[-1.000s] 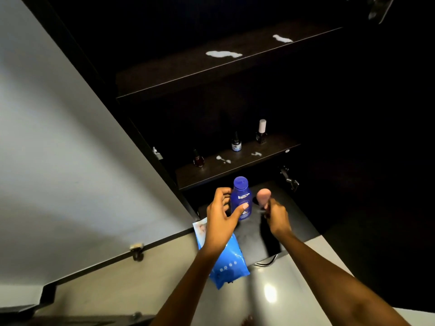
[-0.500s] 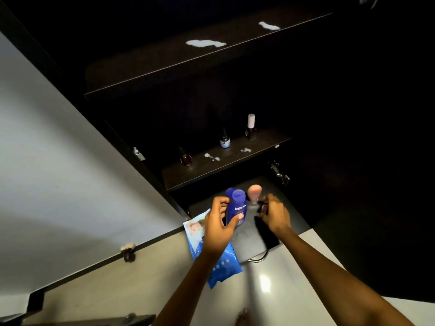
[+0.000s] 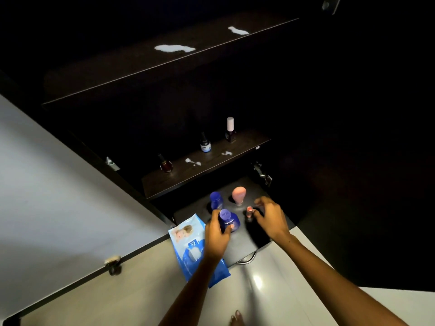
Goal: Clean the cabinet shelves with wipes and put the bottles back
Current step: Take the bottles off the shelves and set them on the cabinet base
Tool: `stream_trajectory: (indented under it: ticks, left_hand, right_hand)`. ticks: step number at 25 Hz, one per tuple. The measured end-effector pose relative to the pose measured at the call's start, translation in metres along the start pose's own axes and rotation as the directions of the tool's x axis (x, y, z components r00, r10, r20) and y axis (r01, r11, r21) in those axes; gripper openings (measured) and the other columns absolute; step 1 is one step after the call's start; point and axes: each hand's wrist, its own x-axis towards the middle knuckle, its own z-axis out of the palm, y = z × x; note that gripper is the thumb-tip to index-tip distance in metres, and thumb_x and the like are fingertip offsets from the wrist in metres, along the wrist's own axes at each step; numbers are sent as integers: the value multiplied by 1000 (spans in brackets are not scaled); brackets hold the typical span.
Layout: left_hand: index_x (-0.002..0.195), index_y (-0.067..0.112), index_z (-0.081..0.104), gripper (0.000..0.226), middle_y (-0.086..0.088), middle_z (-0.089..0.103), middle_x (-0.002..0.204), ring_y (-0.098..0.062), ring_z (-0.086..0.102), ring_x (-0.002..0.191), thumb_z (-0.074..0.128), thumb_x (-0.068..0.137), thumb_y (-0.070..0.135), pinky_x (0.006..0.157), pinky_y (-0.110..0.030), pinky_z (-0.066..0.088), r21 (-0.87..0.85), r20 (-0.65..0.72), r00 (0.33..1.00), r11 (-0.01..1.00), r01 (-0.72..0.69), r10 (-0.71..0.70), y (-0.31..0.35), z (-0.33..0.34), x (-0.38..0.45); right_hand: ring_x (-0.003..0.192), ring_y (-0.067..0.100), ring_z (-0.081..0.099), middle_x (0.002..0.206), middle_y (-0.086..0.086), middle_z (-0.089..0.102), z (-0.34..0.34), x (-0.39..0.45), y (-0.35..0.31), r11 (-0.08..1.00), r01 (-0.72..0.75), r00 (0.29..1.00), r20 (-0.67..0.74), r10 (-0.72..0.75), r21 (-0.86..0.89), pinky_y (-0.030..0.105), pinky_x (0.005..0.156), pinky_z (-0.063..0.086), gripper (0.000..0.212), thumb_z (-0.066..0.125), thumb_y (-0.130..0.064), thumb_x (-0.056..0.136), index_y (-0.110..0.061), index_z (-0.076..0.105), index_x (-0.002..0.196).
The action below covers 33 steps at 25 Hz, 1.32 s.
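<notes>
Toes point(image 3: 236, 318) show at the bottom edge on the pale glossy floor point(image 3: 277, 300). Just above, a blue pack of wipes point(image 3: 188, 245) lies at the front left corner of a dark low surface point(image 3: 242, 245), partly hanging over its edge; it carries a baby's face and white lettering that starts "me", the rest too small to read. The left forearm crosses over the pack's near end.

The left hand point(image 3: 217, 236) grips a blue bottle point(image 3: 228, 220), fingers and thumb curled round its body, cap tilted toward the viewer; its label is a pale smear, unreadable. The right hand point(image 3: 270, 217) is beside it, fingers bent around a small bottle with a pink cap point(image 3: 249, 211); whether it actually pinches the bottle or only touches it, I cannot tell.

Behind the hands stand a second blue bottle point(image 3: 216, 200) and a peach-pink bottle point(image 3: 239, 195), both upright on the same dark surface, near each other but apart.

Farther back, the lower cabinet shelf point(image 3: 247, 143) holds three small bottles: a dark red one point(image 3: 166, 164) at the left, a dark one with a white label point(image 3: 205, 144) in the middle, and one with a tall white cap point(image 3: 230, 130) at the right. Two white smears point(image 3: 193, 161) sit on the shelf between them. The upper shelf point(image 3: 117, 74) bears two larger white patches point(image 3: 175, 48). An open cabinet door point(image 3: 58, 196) stands to the left, pale grey.
</notes>
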Motion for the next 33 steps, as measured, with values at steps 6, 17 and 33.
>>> stream_trajectory:
  ticks: [6, 17, 33]
  left_hand:
    - [113, 24, 49, 48, -7, 64, 110, -24, 61, 103, 67, 74, 4, 90, -42, 51, 48, 47, 998, 998, 33, -35, -7, 7, 7]
    - [113, 7, 55, 46, 0, 59, 109, -19, 57, 105, 65, 72, -11, 95, -33, 46, -121, -65, 998, 993, -6, -2, 20, -30, -20]
    - [94, 19, 64, 16, 6, 65, 96, -7, 60, 96, 63, 83, 7, 88, -26, 48, -224, -307, 927, 931, -288, 213, 145, -134, -35]
  right_hand:
    - [101, 24, 62, 110, 9, 65, -1, 3, -7, 999, 36, 999, -6, -36, -3, 32, 88, 48, 21, 63, -14, 85, -8, 60, 105]
    - [96, 25, 66, 105, 9, 68, -23, -8, -37, 994, 90, 993, -78, -85, 59, 36, 86, 52, 21, 62, -7, 81, -10, 62, 101]
    - [75, 4, 63, 81, -5, 67, -97, -31, -172, 870, 356, 914, -323, -247, 342, 1, 69, 45, 9, 64, -5, 83, -12, 69, 87]
